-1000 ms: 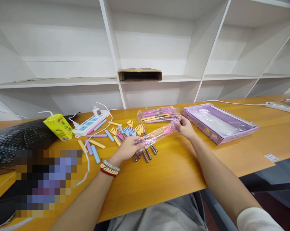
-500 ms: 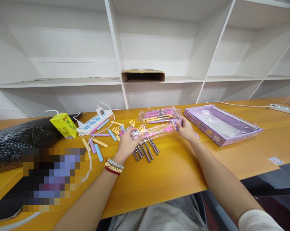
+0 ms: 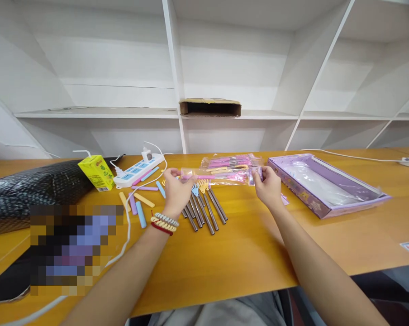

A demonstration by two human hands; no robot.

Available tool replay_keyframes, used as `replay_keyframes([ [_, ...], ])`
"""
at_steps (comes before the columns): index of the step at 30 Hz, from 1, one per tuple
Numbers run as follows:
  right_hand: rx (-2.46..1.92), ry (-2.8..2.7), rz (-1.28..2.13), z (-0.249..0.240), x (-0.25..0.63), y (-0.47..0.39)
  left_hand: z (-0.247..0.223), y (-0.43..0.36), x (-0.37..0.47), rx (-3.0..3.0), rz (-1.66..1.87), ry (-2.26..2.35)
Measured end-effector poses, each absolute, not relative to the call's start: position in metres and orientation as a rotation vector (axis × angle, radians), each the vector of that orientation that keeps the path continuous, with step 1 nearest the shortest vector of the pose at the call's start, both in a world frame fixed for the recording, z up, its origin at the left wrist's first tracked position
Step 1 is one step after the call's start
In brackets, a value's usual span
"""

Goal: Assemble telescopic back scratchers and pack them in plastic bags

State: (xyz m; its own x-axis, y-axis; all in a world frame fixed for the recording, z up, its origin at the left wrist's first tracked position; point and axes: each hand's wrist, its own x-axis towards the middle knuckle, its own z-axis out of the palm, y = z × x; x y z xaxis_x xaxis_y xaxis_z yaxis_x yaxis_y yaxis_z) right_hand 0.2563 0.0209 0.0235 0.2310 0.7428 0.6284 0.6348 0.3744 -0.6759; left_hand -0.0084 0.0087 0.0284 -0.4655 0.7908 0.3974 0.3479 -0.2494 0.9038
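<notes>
Between my hands a clear plastic bag [image 3: 220,177] is stretched level, with a pink back scratcher inside. My left hand [image 3: 178,192] pinches the bag's left end and my right hand [image 3: 268,186] grips its right end. Just below lie several loose back scratchers [image 3: 204,210] with metal rods and yellow or blue claw heads, partly hidden by the bag. Behind it is a pile of bagged back scratchers [image 3: 230,160], mostly pink. Loose pastel handles [image 3: 141,214] in blue, yellow and purple lie left of my left hand.
A purple open box [image 3: 301,199] with clear plastic inside stands at right. Left are a white power strip [image 3: 138,170] with a cable, a yellow drink carton [image 3: 96,173] and a black wrapped bundle [image 3: 38,194]. White shelves [image 3: 236,59] holding a cardboard box [image 3: 210,107] rise behind.
The bag has been raised slightly and levelled from its tilt, with both hands still on its ends. My hands have moved a little farther apart. The camera view has shifted slightly.
</notes>
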Motion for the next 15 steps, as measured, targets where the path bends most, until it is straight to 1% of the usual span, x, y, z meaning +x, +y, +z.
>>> replay_keyframes([
  [3,-1.367,-1.422,0.039,0.031,0.253,0.029,0.039,0.035,-0.003,1.472,1.726,1.796],
  [7,-1.434,-1.397,0.002,0.045,0.259,0.056,0.050,0.077,0.014,1.469,1.674,1.798],
  [10,-1.529,-1.390,-0.034,0.056,0.268,0.086,0.052,0.107,0.030,1.436,1.594,1.831],
  [15,-1.658,-1.414,-0.087,0.065,0.287,0.137,0.047,0.152,0.048,1.548,1.382,1.901],
])
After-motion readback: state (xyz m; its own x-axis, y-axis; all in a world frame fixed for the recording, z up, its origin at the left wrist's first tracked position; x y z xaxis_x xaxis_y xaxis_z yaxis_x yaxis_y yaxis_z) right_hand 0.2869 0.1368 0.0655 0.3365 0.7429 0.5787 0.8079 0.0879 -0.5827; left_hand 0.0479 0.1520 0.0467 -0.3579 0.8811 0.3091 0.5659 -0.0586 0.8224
